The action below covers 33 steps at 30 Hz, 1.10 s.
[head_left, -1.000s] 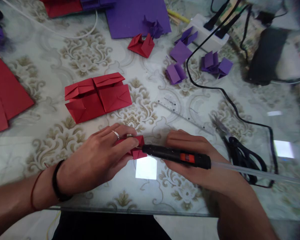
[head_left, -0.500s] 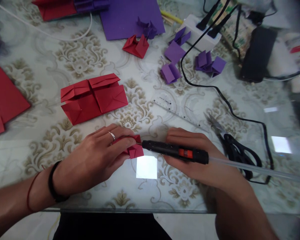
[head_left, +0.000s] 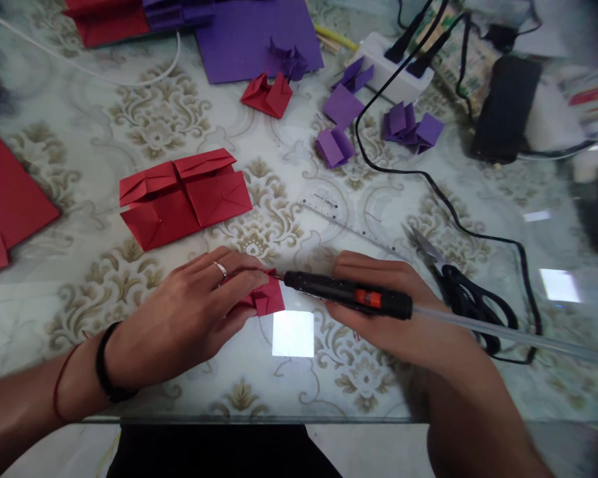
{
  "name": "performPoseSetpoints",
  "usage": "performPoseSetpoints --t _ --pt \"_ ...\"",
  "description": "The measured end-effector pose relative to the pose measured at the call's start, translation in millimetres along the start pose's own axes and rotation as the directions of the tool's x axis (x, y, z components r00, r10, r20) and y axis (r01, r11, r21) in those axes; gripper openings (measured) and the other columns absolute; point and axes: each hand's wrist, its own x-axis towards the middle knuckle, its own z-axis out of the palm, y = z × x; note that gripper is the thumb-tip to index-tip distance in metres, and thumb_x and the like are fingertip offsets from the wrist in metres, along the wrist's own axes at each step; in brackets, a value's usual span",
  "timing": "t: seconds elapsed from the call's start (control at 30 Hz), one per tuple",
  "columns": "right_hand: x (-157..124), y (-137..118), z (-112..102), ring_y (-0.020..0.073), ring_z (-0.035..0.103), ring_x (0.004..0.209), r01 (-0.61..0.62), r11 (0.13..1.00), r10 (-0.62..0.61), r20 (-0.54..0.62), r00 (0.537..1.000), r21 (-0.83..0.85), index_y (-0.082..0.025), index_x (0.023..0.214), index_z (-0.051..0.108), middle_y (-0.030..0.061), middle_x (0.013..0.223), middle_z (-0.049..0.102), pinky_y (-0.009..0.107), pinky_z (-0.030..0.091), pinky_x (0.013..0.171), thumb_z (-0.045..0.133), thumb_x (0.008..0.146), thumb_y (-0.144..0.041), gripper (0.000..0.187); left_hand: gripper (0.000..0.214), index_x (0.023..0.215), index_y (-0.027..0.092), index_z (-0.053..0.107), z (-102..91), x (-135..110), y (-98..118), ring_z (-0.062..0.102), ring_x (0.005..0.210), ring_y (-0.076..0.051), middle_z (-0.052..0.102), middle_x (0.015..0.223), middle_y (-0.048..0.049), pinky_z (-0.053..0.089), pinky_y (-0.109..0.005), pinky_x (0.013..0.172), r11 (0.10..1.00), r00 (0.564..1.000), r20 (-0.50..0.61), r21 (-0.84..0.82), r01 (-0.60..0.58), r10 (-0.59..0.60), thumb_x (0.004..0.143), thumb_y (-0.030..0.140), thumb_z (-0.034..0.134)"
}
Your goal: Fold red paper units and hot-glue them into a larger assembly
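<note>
My right hand (head_left: pixel 383 292) is wrapped round a black hot glue gun (head_left: pixel 349 294) with an orange switch. A long clear glue stick (head_left: pixel 458 322) runs out of its back end. The gun's thin nozzle points left and meets the upper edge of a small folded red paper piece (head_left: pixel 270 299). My left hand (head_left: pixel 214 299), with a ring and a black wristband, closes over that piece and hides much of it. Behind my left hand lies a larger folded red paper box shape (head_left: pixel 184 199).
Black-handled scissors (head_left: pixel 471 299) and a clear ruler (head_left: pixel 349 227) lie to the right. A black cord (head_left: pixel 428 174) curves from a white power strip (head_left: pixel 396 63). Purple folded pieces (head_left: pixel 335 146), a red folded piece (head_left: pixel 268 96) and a purple sheet (head_left: pixel 239 46) sit farther back; red sheets (head_left: pixel 14 206) lie left.
The glue gun's nozzle has shifted slightly up along the small red paper's edge. My left hand stays in place on the paper. The whole view has moved a little.
</note>
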Motion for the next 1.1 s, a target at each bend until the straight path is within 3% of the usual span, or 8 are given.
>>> performPoseSetpoints --t 0.2,0.4,0.83,1.1 --pt "3 -4 -2 0.0163 0.053 0.059 0.004 1.000 -0.003 0.043 0.999 -0.013 -0.025 0.069 0.051 -0.0028 0.066 0.050 0.031 0.041 0.055 0.068 0.085 -0.011 0.028 0.030 0.129 0.013 0.062 0.3 0 0 0.065 0.125 -0.027 0.071 0.130 -0.0116 0.061 -0.046 0.107 1.000 1.000 0.014 0.012 0.014 -0.014 0.100 0.016 0.069" --pt "2 -3 -3 0.0162 0.054 0.061 -0.013 1.000 0.014 0.026 1.000 -0.017 -0.025 0.069 0.050 -0.0023 0.068 0.051 0.031 0.040 0.055 0.070 0.085 -0.012 0.028 0.029 0.129 0.016 0.062 0.3 0 0 0.067 0.123 -0.027 0.073 0.127 -0.0108 0.062 -0.046 0.106 1.000 1.000 -0.003 0.002 0.010 -0.010 0.101 0.017 0.066" --pt "5 -13 -10 0.0174 0.056 0.066 -0.022 0.999 0.025 0.109 0.994 -0.029 -0.023 0.084 0.064 0.0007 0.076 0.058 0.031 0.041 0.059 0.067 0.095 -0.019 0.012 0.030 0.132 0.018 0.059 -1.2 -1 0 0.070 0.120 -0.028 0.072 0.129 -0.0134 0.065 -0.046 0.098 0.999 0.999 0.017 0.030 0.031 -0.032 0.102 0.017 0.061" --pt "3 -11 -11 0.0154 0.049 0.064 -0.024 0.999 0.027 0.126 0.992 -0.022 -0.022 0.081 0.059 -0.0013 0.075 0.051 0.030 0.037 0.058 0.065 0.094 -0.017 0.015 0.031 0.134 0.018 0.059 -0.9 1 0 0.068 0.122 -0.028 0.072 0.128 -0.0083 0.061 -0.045 0.106 1.000 1.000 0.026 0.025 -0.004 0.003 0.103 0.014 0.060"
